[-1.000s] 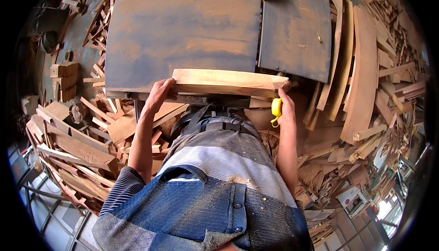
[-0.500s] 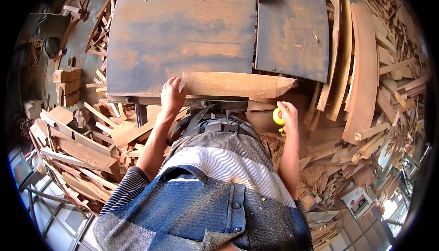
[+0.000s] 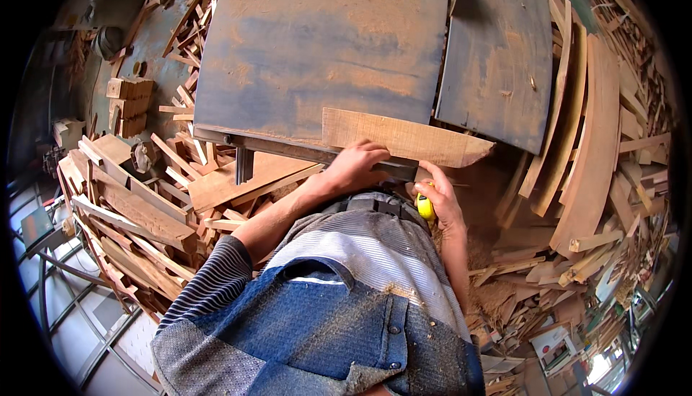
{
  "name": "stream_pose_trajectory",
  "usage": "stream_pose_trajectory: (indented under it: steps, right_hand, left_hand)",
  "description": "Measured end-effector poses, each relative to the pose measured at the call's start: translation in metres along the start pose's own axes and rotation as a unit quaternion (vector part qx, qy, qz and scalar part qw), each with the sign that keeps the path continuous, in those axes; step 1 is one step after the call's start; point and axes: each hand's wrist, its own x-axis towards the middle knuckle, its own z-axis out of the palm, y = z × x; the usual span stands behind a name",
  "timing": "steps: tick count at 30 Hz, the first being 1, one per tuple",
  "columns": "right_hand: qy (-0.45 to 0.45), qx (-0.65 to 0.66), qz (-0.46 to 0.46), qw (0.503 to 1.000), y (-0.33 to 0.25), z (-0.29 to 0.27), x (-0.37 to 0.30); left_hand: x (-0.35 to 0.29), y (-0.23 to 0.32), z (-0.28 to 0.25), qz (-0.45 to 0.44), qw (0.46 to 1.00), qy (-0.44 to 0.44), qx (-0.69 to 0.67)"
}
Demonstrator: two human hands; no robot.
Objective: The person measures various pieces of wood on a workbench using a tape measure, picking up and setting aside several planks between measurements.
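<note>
Yellow tape measure (image 3: 425,207) sits grasped in the right hand (image 3: 442,198), just below the wooden board (image 3: 407,136). Left hand (image 3: 360,159) is at the board's near edge; whether it grips, I cannot tell. The board overlies the worktop's (image 3: 324,50) front edge, tapering rightward; dusty surface spreads beyond, bounded right by a narrow slot. Farther off, a printed panel (image 3: 553,347) is too small to read.

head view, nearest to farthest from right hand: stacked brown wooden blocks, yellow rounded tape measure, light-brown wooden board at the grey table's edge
1. Yellow tape measure: in the right hand.
2. Wooden board: just ahead.
3. Wooden blocks: far left.
</note>
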Motion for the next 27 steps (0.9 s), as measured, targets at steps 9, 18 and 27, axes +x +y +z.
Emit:
stream_pose_trajectory:
  steps: [9,18,27]
  right_hand:
    - [0.193,0.047,-0.01,0.98,0.063,-0.043,0.012]
    - [0.264,0.056,0.004,0.963,0.132,-0.061,0.002]
    - [0.302,0.076,-0.014,0.95,0.121,-0.053,0.017]
  left_hand:
    - [0.042,-0.045,0.002,0.034,0.935,-0.055,0.348]
    - [0.049,-0.04,0.015,0.055,0.953,-0.001,0.297]
    - [0.045,-0.042,0.016,0.088,0.961,-0.024,0.26]
